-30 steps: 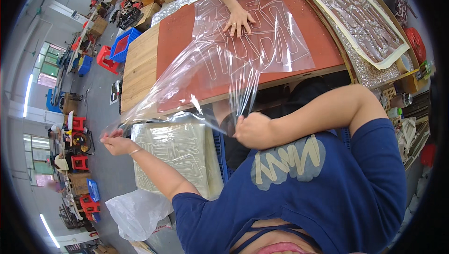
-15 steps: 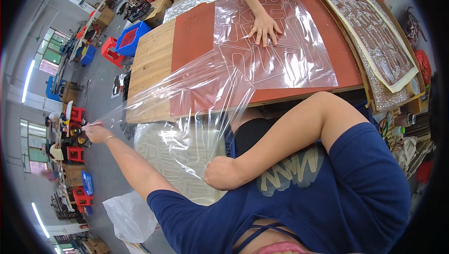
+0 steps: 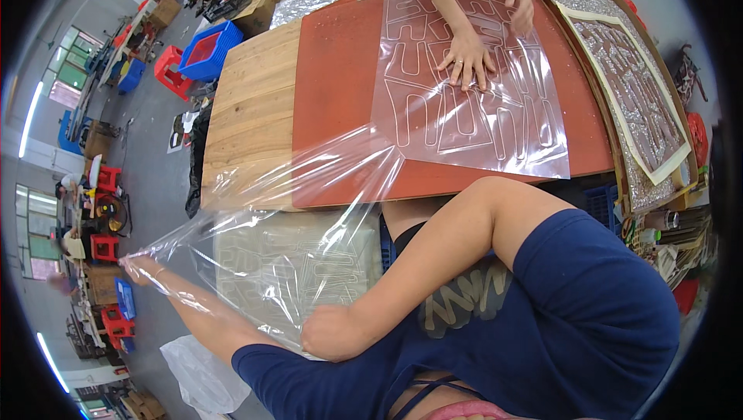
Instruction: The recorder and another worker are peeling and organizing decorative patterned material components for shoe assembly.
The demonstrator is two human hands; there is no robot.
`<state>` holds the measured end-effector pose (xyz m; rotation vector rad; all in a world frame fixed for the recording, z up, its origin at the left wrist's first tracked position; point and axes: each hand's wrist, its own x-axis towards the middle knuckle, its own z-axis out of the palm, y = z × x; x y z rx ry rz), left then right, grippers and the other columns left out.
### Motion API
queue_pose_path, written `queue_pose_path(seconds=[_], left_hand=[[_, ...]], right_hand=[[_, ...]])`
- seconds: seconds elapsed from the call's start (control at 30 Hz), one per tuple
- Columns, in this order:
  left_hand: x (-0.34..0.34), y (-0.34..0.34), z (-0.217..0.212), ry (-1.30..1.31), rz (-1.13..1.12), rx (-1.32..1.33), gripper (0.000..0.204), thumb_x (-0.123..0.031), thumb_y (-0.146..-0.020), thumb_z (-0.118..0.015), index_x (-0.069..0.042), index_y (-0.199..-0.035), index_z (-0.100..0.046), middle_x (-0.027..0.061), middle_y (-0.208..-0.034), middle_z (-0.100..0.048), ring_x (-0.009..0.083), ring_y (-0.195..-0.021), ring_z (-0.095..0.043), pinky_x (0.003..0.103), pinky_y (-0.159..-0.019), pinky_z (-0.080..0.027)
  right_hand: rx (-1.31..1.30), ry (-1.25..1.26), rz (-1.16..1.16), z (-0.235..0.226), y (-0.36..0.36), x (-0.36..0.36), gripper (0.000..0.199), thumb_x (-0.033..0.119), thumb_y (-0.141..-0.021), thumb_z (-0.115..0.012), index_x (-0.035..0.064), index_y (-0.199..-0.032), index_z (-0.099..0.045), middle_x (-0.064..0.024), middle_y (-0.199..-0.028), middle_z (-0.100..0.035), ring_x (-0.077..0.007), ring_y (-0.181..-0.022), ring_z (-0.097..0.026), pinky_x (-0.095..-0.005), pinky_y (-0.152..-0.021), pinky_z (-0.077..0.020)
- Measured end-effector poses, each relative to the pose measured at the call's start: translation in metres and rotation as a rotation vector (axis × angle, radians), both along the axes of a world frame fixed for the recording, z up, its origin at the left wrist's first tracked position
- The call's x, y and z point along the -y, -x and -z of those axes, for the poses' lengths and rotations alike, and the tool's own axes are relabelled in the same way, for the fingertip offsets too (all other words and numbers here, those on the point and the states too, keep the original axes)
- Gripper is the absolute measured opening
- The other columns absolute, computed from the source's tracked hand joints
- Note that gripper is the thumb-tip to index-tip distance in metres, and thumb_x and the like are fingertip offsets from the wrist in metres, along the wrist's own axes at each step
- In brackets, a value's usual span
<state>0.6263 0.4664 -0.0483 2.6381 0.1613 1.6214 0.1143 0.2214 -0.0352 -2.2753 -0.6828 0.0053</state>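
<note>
A thin clear film [image 3: 309,211] stretches from the near-left corner of a clear sheet with cut outlines [image 3: 464,118] down toward me. The sheet lies on a red mat [image 3: 340,87] on a wooden table [image 3: 248,134]. My left hand [image 3: 142,269] is stretched far out to the left, shut on one end of the film. My right hand [image 3: 334,333] is a fist close to my body, gripping the film's other end. Across the table a co-worker's hands [image 3: 464,58] press flat on the sheet.
A glittery panel with a pale border [image 3: 635,87] lies at the table's right. A pale stack of patterned sheets [image 3: 294,265] sits below the table edge under the film. A blue crate [image 3: 207,49], red stools [image 3: 169,72] and a white bag [image 3: 201,373] stand on the floor to the left.
Both my hands have pulled down and toward me, my right fist dropping to my chest. More film has come off the sheet. The co-worker's hands stay pressed on it.
</note>
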Motion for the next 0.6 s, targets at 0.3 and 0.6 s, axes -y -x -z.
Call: queue_pose_path(seconds=[0.3,0.6], left_hand=[[-0.178,0.060,-0.032,-0.013,-0.016,0.241,0.039,-0.040,-0.090,-0.052,-0.003,-0.088,-0.065,0.0132,-0.070,-0.066,0.0231,-0.059,-0.062,0.035,-0.055,-0.052],[-0.095,0.215,-0.167,0.636,0.349,0.078,0.048,-0.040,-0.099,-0.031,-0.004,-0.115,-0.060,0.0094,-0.090,-0.069,0.0204,-0.073,-0.064,0.029,-0.067,-0.053]], right_hand=[[0.001,-0.162,-0.149,-0.022,-0.015,-0.008,0.014,0.012,-0.065,-0.063,-0.0012,-0.069,-0.065,-0.0203,-0.069,-0.064,-0.0363,-0.070,-0.065,-0.0438,-0.062,-0.0522],[0.077,0.193,0.254,-0.015,-0.049,0.089,0.011,0.010,-0.070,-0.059,0.0008,-0.074,-0.062,-0.0169,-0.069,-0.064,-0.0332,-0.069,-0.065,-0.0423,-0.054,-0.0516]])
